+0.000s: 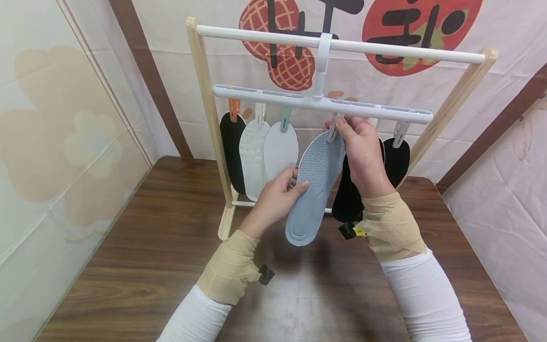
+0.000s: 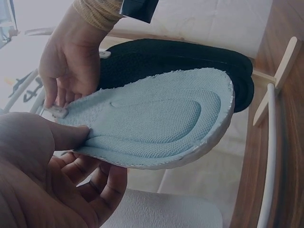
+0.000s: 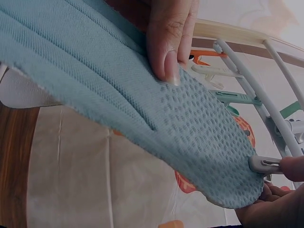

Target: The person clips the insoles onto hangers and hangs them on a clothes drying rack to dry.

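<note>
A grey-blue insole (image 1: 312, 190) with a dimpled toe area hangs tilted, toe end up, under a pale hanger bar (image 1: 273, 98). My left hand (image 1: 273, 199) holds the insole by its left edge, thumb on the front face and fingers behind. At the top, my right hand (image 1: 365, 154) pinches a light grey clip (image 1: 332, 130) at the insole's toe. In the right wrist view, the clip's jaws (image 3: 263, 164) overlap the toe edge, and the right thumb (image 3: 292, 168) presses its outer end. Whether the clip grips firmly cannot be told.
To the left hang a black insole (image 1: 232, 156), a white bumpy insole (image 1: 253, 161) and a smooth white insole (image 1: 279, 149). Black insoles (image 1: 397, 161) hang at right, partly behind my right hand. A wooden rack (image 1: 205, 90) with white rods stands on the brown table (image 1: 141, 266).
</note>
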`<state>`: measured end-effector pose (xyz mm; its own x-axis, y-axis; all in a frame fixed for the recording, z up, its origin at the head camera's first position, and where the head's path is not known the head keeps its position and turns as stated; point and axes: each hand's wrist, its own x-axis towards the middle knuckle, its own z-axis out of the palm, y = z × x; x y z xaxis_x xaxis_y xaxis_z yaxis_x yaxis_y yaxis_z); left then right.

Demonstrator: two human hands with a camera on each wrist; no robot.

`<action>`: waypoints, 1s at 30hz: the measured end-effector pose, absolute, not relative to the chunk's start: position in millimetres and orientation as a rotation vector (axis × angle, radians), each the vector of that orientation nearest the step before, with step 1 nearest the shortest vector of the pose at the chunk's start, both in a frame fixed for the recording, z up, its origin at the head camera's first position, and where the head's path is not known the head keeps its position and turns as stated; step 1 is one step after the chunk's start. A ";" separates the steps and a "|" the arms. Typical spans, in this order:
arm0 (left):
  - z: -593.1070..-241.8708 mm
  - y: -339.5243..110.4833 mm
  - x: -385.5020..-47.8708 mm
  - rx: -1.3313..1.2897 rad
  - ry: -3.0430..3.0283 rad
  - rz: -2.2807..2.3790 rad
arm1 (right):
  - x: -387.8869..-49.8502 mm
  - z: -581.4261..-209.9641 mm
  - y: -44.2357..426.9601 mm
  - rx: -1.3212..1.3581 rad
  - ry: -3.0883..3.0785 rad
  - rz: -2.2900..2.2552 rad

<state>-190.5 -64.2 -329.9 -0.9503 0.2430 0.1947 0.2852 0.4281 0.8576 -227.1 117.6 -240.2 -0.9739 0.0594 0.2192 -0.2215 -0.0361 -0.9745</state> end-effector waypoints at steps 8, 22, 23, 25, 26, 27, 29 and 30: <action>-333.1 -61.4 -193.4 -0.485 -2.626 -1.587 | -224.5 -239.2 119.6 0.190 -2.021 2.136; -338.9 -57.1 -197.6 -0.450 -2.647 -1.545 | -226.6 -246.0 125.2 0.178 -2.245 1.877; -339.4 -56.8 -197.9 -0.448 -2.646 -1.544 | -226.8 -247.4 125.6 0.184 -2.265 1.852; -340.0 -56.2 -198.6 -0.444 -2.644 -1.543 | -227.0 -250.6 126.4 0.195 -2.312 1.791; -340.2 -55.9 -198.8 -0.444 -2.644 -1.542 | -227.1 -252.3 126.9 0.204 -2.335 1.759; -340.5 -55.5 -199.1 -0.442 -2.645 -1.543 | -227.1 -254.0 127.5 0.211 -2.355 1.733; -340.7 -55.0 -199.3 -0.440 -2.648 -1.536 | -227.0 -256.9 128.8 0.217 -2.394 1.683; -340.9 -54.6 -199.5 -0.440 -2.649 -1.533 | -226.5 -257.9 129.8 0.214 -2.414 1.660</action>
<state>-199.5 -54.6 -340.9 -0.9584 0.2189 0.1834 0.2680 0.4681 0.8421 -226.5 129.8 -257.9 -0.9688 -0.0040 0.2478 -0.2328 0.3578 -0.9043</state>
